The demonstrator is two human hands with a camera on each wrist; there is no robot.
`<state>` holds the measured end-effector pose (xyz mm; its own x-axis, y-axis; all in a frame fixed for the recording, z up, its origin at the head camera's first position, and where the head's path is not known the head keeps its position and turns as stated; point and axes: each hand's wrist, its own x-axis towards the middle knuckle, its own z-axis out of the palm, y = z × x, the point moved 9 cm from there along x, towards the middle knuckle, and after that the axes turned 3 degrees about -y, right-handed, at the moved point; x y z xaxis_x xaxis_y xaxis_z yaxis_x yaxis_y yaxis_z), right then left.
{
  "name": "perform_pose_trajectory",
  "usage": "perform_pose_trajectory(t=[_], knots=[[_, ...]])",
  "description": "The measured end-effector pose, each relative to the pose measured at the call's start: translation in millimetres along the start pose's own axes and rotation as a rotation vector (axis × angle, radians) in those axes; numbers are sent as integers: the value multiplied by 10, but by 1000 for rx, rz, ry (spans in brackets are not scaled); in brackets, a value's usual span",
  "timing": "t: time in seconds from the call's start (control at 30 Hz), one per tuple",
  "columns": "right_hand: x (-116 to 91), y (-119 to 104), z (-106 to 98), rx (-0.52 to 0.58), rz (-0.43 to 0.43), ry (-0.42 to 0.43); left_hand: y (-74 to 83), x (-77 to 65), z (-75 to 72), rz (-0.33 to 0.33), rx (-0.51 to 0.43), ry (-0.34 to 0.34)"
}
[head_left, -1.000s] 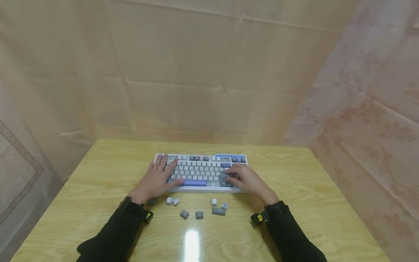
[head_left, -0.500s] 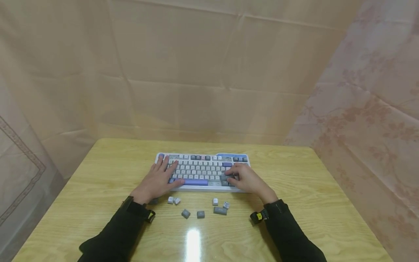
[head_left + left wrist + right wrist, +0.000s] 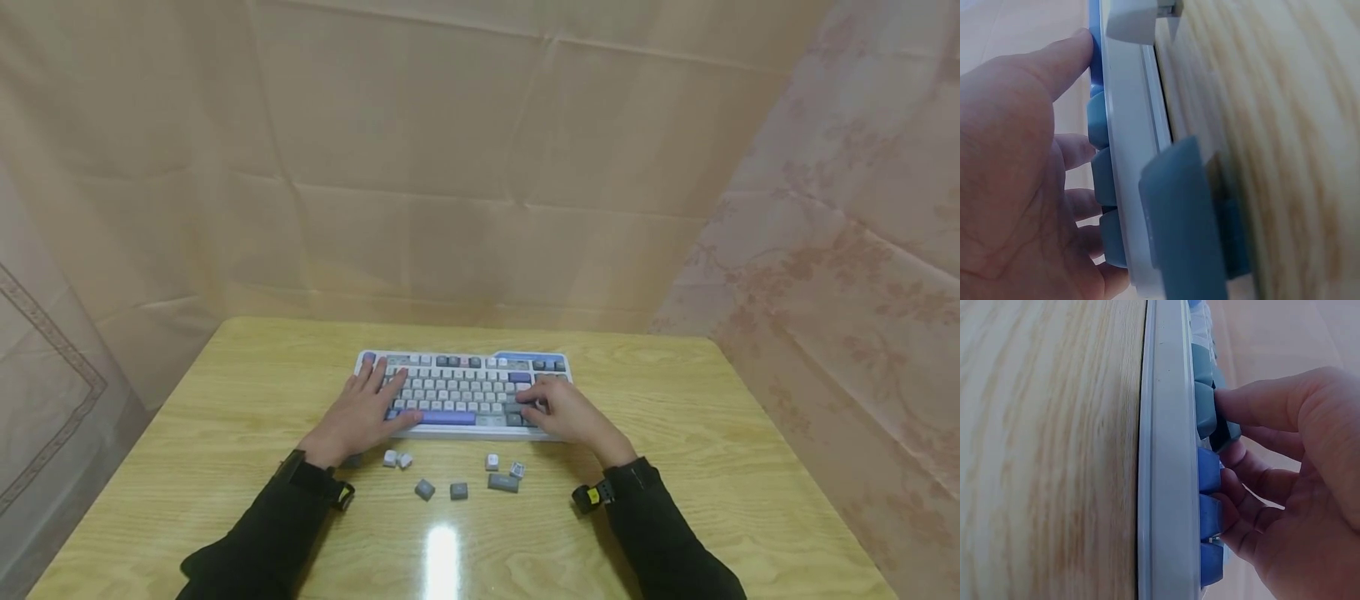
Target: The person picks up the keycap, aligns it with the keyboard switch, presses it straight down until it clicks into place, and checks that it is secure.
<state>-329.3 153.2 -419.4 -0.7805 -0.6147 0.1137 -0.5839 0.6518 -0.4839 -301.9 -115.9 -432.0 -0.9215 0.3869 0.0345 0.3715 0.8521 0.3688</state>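
Right grip [image 3: 568,410] pinches a gray keycap [image 3: 1229,431] at the keyboard [image 3: 457,432], left grip [image 3: 356,417] spread.

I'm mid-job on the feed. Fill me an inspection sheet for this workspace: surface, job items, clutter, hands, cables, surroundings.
Surface: wood-grain table, with a bright glare patch toward the near edge.
Job items: keyboard lying on the table, a bare-looking patch right of its purple spacebar; loose keycaps, grey and white, scattered in front.
Clutter: nothing seen beyond those keycaps.
Left hand: fingers spread over the keyboard's left end.
Right hand: pinches a tilted grey keycap at the right end.
Cables: nothing seen.
Surroundings: beige fabric behind, floral fabric at right.
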Motion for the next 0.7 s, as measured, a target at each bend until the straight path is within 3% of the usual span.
perform_pose_trajectory(t=[0.23, 0.7], knots=[[0, -3, 9, 79, 41, -7, -18, -22, 5, -8, -2, 3], [-15, -8, 4, 29, 41, -5, -23, 14, 18, 12, -4, 1]])
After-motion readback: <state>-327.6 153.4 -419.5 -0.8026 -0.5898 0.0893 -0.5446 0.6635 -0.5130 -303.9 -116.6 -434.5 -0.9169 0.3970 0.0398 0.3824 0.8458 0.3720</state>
